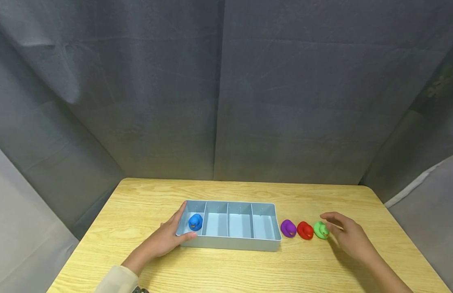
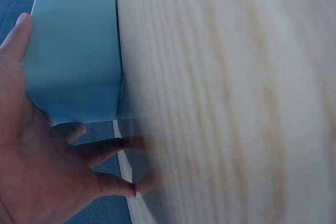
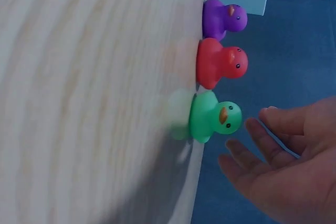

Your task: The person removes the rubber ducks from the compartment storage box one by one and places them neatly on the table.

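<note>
A pale blue tray point(image 1: 226, 243) with several compartments in a row lies on the table. In its leftmost compartment sits a blue rubber duck point(image 1: 195, 222). My left hand point(image 1: 167, 239) holds the tray's left end, thumb over the front rim and index finger along the far left corner. The left wrist view shows the other fingers spread by the end wall. Right of the tray stand a purple duck point(image 1: 288, 228), a red duck point(image 1: 305, 230) and a green duck point(image 1: 321, 230) in a row. Close beside the green duck hovers my right hand point(image 3: 294, 156), fingers loosely bent, holding nothing.
The wooden table point(image 1: 212, 270) has a light grain. Grey cloth point(image 1: 219, 101) hangs behind it and at both sides. The purple duck sits just off the tray's right end. A cream sleeve point(image 1: 116, 280) covers the left forearm.
</note>
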The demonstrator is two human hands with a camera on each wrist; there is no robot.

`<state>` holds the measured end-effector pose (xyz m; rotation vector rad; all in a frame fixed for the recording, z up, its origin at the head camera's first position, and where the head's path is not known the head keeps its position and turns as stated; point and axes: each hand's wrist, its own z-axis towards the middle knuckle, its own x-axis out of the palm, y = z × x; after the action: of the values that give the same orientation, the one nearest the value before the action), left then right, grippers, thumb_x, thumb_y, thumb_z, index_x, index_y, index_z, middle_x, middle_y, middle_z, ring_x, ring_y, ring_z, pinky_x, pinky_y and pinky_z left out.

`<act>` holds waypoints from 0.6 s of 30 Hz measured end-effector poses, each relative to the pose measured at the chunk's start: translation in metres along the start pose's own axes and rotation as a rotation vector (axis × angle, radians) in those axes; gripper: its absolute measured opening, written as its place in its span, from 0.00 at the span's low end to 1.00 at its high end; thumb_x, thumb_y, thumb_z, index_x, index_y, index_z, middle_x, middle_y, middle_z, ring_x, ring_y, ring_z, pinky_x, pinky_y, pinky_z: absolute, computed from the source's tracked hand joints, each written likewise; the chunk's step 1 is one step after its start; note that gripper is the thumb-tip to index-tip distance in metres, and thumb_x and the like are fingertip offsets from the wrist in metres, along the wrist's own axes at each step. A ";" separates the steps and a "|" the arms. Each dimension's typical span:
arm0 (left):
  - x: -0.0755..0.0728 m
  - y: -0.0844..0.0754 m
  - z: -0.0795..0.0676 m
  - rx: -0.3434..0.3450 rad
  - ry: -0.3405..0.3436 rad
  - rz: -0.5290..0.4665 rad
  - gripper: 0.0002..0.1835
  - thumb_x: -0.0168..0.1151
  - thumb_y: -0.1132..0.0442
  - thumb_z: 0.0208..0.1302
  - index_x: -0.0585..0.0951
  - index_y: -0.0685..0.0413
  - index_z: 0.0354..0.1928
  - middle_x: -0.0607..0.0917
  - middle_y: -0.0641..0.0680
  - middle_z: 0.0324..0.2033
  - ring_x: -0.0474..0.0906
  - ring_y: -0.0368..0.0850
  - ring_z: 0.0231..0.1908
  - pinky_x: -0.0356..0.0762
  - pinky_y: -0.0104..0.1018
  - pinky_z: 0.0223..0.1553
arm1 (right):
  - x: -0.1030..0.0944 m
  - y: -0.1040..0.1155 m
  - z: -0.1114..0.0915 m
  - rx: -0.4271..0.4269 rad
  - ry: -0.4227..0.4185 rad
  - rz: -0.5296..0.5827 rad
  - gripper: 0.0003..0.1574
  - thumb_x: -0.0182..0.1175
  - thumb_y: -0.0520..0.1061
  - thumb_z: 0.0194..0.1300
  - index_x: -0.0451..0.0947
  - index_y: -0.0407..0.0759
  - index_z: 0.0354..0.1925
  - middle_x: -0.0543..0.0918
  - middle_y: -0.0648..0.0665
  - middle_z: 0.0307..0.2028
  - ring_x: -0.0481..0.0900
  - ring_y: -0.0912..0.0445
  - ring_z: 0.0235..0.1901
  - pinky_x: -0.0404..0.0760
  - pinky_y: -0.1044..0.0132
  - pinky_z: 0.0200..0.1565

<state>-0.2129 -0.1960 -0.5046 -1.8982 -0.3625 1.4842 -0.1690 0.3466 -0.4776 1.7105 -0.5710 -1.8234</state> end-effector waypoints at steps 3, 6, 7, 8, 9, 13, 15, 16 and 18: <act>0.000 0.001 0.001 0.002 0.000 0.000 0.59 0.59 0.26 0.64 0.31 0.26 0.82 0.44 0.50 0.82 0.51 0.65 0.78 0.37 0.78 0.71 | -0.001 0.006 0.001 -0.006 -0.016 -0.006 0.20 0.57 0.42 0.79 0.76 0.35 0.64 0.80 0.28 0.61 0.77 0.29 0.61 0.81 0.38 0.55; 0.001 0.001 0.002 0.004 -0.002 -0.002 0.59 0.59 0.26 0.64 0.32 0.26 0.82 0.45 0.50 0.82 0.52 0.64 0.78 0.37 0.78 0.71 | -0.001 0.010 0.002 -0.031 -0.041 -0.021 0.20 0.57 0.43 0.78 0.77 0.35 0.63 0.81 0.29 0.60 0.78 0.30 0.60 0.82 0.41 0.55; 0.001 0.001 0.002 0.005 -0.002 -0.001 0.59 0.60 0.26 0.64 0.32 0.26 0.82 0.45 0.50 0.82 0.52 0.64 0.78 0.37 0.78 0.71 | -0.001 0.012 0.003 -0.039 -0.050 -0.021 0.20 0.58 0.43 0.78 0.78 0.35 0.62 0.82 0.29 0.59 0.78 0.31 0.60 0.82 0.42 0.55; 0.001 0.001 0.002 0.006 -0.002 -0.001 0.59 0.60 0.26 0.64 0.32 0.26 0.82 0.45 0.50 0.82 0.52 0.64 0.78 0.37 0.78 0.71 | -0.001 0.013 0.003 -0.046 -0.055 -0.022 0.20 0.58 0.43 0.78 0.78 0.35 0.62 0.82 0.29 0.59 0.79 0.31 0.60 0.82 0.43 0.54; 0.001 0.001 0.002 0.006 -0.002 -0.002 0.59 0.60 0.26 0.64 0.32 0.26 0.82 0.45 0.50 0.82 0.52 0.64 0.78 0.37 0.78 0.71 | -0.001 0.015 0.003 -0.051 -0.058 -0.018 0.20 0.58 0.43 0.78 0.78 0.35 0.62 0.82 0.29 0.59 0.79 0.31 0.60 0.82 0.43 0.54; 0.001 0.001 0.001 0.005 -0.002 -0.001 0.59 0.60 0.26 0.64 0.32 0.27 0.82 0.44 0.50 0.82 0.52 0.64 0.78 0.37 0.79 0.70 | 0.000 0.024 0.002 -0.056 -0.063 0.014 0.20 0.58 0.42 0.78 0.78 0.35 0.62 0.80 0.28 0.60 0.79 0.30 0.60 0.83 0.44 0.53; 0.001 0.001 0.001 0.004 -0.003 -0.001 0.59 0.60 0.26 0.64 0.32 0.27 0.82 0.44 0.51 0.82 0.52 0.64 0.78 0.37 0.79 0.70 | 0.001 0.029 0.002 -0.059 -0.070 0.029 0.19 0.59 0.41 0.77 0.78 0.35 0.62 0.80 0.28 0.61 0.79 0.31 0.60 0.83 0.45 0.53; 0.001 0.001 0.001 0.003 -0.004 -0.002 0.59 0.60 0.27 0.64 0.32 0.27 0.82 0.44 0.51 0.82 0.52 0.64 0.78 0.37 0.79 0.70 | 0.002 0.032 0.002 -0.061 -0.073 0.035 0.19 0.59 0.40 0.77 0.78 0.35 0.62 0.80 0.28 0.61 0.79 0.32 0.60 0.84 0.46 0.53; 0.001 0.001 0.001 0.003 -0.005 -0.002 0.59 0.60 0.27 0.64 0.32 0.27 0.82 0.44 0.51 0.82 0.52 0.64 0.78 0.37 0.78 0.70 | 0.003 0.037 0.002 -0.063 -0.072 0.042 0.19 0.59 0.39 0.76 0.78 0.36 0.62 0.80 0.30 0.62 0.78 0.33 0.61 0.84 0.49 0.53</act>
<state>-0.2134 -0.1959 -0.5054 -1.8915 -0.3649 1.4877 -0.1668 0.3167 -0.4560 1.5857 -0.5690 -1.8598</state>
